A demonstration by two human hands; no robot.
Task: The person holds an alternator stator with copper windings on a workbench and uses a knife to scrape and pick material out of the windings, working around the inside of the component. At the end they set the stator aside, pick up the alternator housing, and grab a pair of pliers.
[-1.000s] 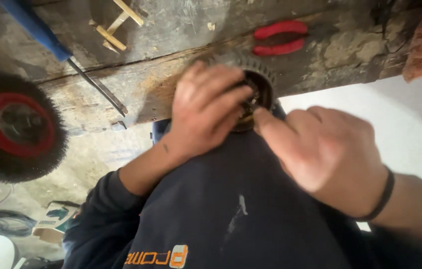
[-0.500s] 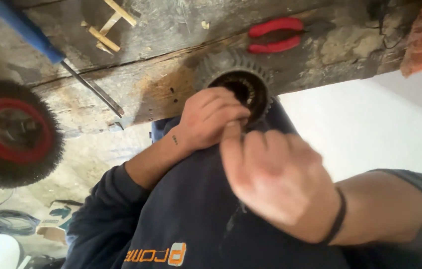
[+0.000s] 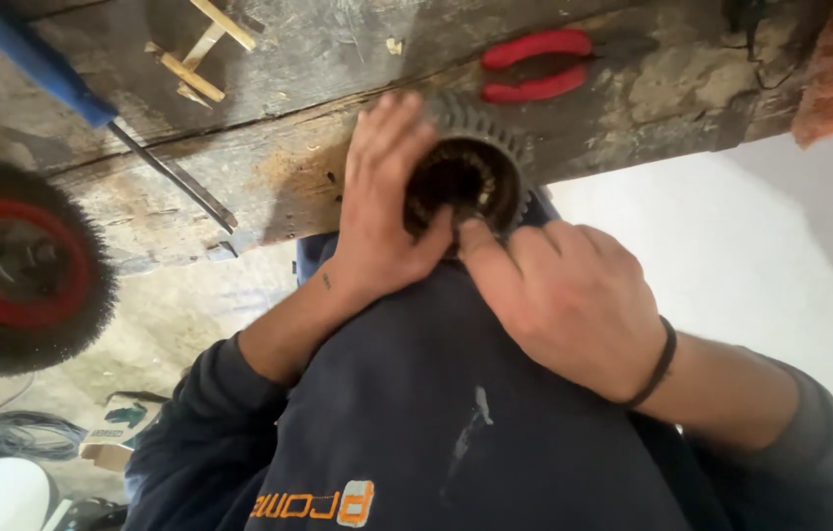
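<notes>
A: Where's the part?

B: The toothed gear ring [image 3: 471, 177] sits at the near edge of the worn wooden table [image 3: 318, 167], over the lap. The left hand [image 3: 382, 211] wraps its left side; the right hand [image 3: 569, 295] pinches the lower rim with its thumb.

A: Risks?

B: I'd judge it could slip off that edge, since it half overhangs. The teeth may nip a finger.

A: Room?

B: Red-handled pliers [image 3: 535, 64] lie just behind, a blue-handled screwdriver [image 3: 92, 108] off to the left, a wire wheel brush [image 3: 18, 261] further left. Open space only on the right.
</notes>
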